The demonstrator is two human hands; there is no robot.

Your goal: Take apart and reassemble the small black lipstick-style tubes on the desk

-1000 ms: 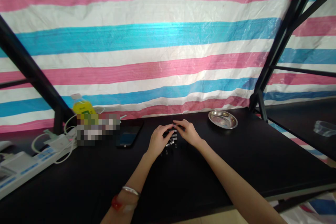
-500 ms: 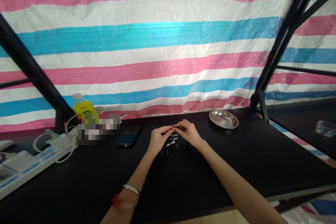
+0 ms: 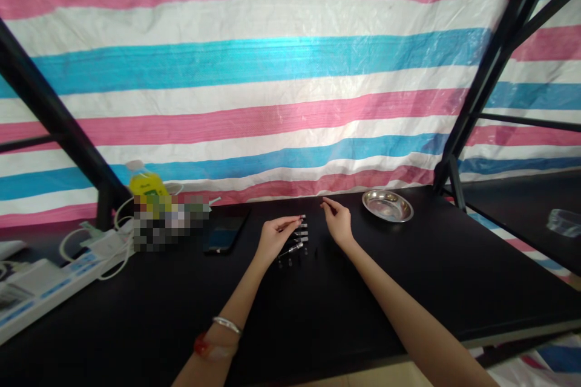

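Observation:
My left hand [image 3: 275,238] is closed in a pinch above the black table, its fingertips on a small, thin piece with a silvery end [image 3: 302,216]. Below those fingertips lie several slim silver-ended pieces [image 3: 301,233], one of them a longer slanted silver rod [image 3: 291,250]. Several tiny clear or dark bits [image 3: 289,262] are scattered just in front, too small to name. To the right, my right hand [image 3: 338,224] hovers apart from the left, thumb and index fingertips close together; anything between them is too small to make out.
A shallow round metal dish [image 3: 387,205] sits at the back right. Left of my hands lies a dark phone [image 3: 224,233]. Farther left are a yellow bottle [image 3: 147,186], a blurred patch, and a white power strip [image 3: 49,290] with cables. Striped sheeting [image 3: 272,66] hangs behind the table.
My right hand has pulled away from the left, moving right and slightly up. My left hand stays nearly in place, and more of the silver-ended pieces show between the hands.

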